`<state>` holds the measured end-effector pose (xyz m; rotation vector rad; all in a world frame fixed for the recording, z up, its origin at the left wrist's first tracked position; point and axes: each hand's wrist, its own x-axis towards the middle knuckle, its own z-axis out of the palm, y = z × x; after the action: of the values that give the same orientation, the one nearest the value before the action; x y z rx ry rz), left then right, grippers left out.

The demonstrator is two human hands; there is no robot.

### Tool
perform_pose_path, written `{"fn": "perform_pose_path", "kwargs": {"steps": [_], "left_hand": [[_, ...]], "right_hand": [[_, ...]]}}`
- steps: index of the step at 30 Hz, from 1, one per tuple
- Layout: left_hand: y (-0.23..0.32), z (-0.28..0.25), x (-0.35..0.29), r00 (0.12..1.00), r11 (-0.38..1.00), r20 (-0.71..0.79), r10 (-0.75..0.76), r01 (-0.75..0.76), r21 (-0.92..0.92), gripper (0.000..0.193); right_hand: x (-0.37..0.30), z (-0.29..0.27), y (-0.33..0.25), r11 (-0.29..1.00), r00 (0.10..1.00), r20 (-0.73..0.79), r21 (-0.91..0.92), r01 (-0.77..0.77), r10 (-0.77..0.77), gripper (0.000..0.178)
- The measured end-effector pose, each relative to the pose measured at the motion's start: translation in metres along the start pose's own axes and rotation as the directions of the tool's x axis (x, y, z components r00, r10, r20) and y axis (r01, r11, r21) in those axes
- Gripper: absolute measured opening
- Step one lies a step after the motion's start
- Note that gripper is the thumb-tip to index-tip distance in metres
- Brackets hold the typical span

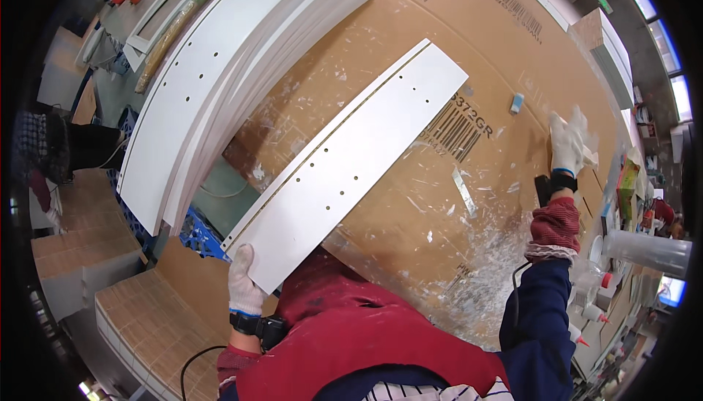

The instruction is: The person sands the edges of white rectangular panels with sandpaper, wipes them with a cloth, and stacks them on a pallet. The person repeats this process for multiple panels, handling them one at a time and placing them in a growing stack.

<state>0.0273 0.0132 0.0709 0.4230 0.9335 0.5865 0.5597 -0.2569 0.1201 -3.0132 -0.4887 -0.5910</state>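
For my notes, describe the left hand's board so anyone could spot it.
Find the brown cardboard, then the white stack at its left. Right of that, the left hand holds the white board by one end. It differs from the stacked boards in being single and hand-held.

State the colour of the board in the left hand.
The board is white on its upper face, best seen in the head view.

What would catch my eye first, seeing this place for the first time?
Probably the long white board slanting across the middle, its near end in the gloved left hand. Next, the stack of white boards at upper left and the red apron at the bottom. The gloved right hand stands out at right, apart from the board.
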Motion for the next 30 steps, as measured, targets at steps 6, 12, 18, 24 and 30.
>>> {"fn": "perform_pose_path", "kwargs": {"steps": [6, 12, 18, 24, 30], "left_hand": [[0.003, -0.002, 0.001, 1.0, 1.0, -0.028, -0.001, 0.001, -0.022, 0.046], [0.004, -0.011, 0.001, 1.0, 0.996, -0.017, 0.013, -0.014, -0.092, 0.045], [0.001, -0.001, 0.001, 0.998, 0.992, 0.016, 0.057, -0.054, -0.11, 0.043], [0.007, 0.009, -0.006, 0.99, 0.984, 0.141, 0.018, 0.007, -0.176, 0.041], [0.005, 0.017, -0.017, 0.998, 0.994, 0.062, 0.022, -0.015, -0.111, 0.043]], "right_hand": [[0.009, 0.076, 0.123, 0.971, 0.985, 0.146, -0.232, -0.051, 0.086, 0.064], [-0.002, 0.083, 0.12, 0.67, 0.966, 0.25, 0.706, -0.229, 0.066, 0.04], [-0.054, -0.041, -0.112, 0.635, 0.954, -0.006, 0.745, 0.205, -0.3, 0.033], [-0.213, -0.118, -0.312, 0.194, 0.173, 0.102, 0.71, 0.677, -0.98, 0.028], [-0.145, -0.052, -0.311, 0.33, 0.426, -0.167, 0.41, 0.85, -0.889, 0.027]]}}
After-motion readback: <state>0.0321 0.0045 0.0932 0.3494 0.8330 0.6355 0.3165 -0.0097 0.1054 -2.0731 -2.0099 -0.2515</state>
